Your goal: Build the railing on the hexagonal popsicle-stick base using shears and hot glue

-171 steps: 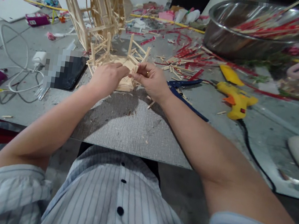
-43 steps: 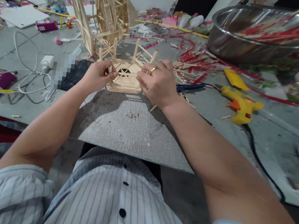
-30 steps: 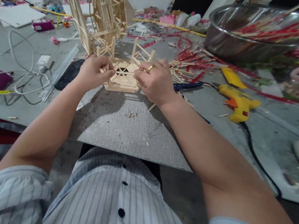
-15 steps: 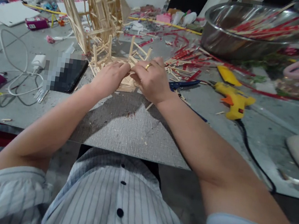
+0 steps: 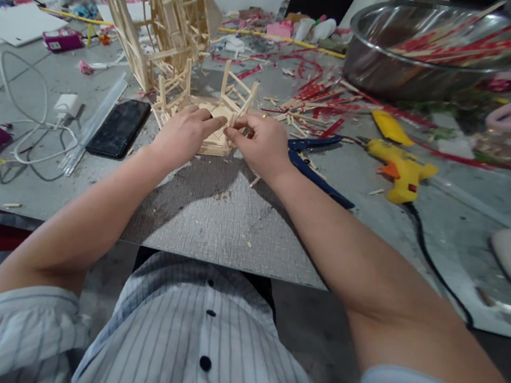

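A small model of pale wooden sticks, a flat base with upright posts, stands on the grey mat in front of me. My left hand rests curled on its near left side, fingers pinched against the sticks. My right hand, with a ring, pinches at the model's near edge; the fingertips of both hands almost meet. What sits between the fingertips is too small to make out.
A taller stick tower leans behind the model. A black phone, white charger and cable lie left. Blue-handled cutters, a yellow glue gun with black cord, red stick scraps and a steel bowl of sticks are right.
My hands, spread to either side of the model a second ago, have come together at its near edge. My right hand has turned so its fingers pinch instead of lying over the model.
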Motion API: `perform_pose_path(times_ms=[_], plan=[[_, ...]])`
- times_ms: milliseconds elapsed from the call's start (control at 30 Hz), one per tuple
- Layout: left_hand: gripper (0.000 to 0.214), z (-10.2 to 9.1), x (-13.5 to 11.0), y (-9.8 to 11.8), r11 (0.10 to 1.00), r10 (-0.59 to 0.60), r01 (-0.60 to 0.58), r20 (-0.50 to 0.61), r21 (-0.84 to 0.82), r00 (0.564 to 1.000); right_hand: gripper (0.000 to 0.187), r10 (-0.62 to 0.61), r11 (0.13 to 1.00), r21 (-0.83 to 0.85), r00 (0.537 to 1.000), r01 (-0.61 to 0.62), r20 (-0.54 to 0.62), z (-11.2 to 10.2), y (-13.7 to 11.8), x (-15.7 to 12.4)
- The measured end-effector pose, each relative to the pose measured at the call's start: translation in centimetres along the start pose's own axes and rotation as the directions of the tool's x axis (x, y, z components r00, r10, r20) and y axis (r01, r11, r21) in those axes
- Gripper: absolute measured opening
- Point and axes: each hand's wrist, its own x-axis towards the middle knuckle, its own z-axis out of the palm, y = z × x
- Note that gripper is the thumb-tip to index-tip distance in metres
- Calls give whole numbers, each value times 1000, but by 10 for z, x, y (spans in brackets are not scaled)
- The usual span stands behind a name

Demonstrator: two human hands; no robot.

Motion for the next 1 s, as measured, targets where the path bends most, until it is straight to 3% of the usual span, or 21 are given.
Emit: perform_pose_path(times_ms=[200,367,633,800,1000], plan=[[38,2,0,-2,997,-26,22,-53,-75,998,27,74,993,90,997,-77,36,-2,-7,3],[40,3,1,-4,999,-21,19,-62,-44,998,17,66,991,114,996,-72,57,-5,-11,4],[39,2,2,-7,998,-49,46,-68,-52,996,19,45,992,113,995,-56,91,-5,-11,4],[40,4,2,-15,998,5,-11,-94,-67,996,20,30,993,110,995,-41,95,-3,-13,4],[41,1,1,-14,999,5,-7,-50,-46,999,18,41,993,110,995,-51,92,-4,-13,3]])
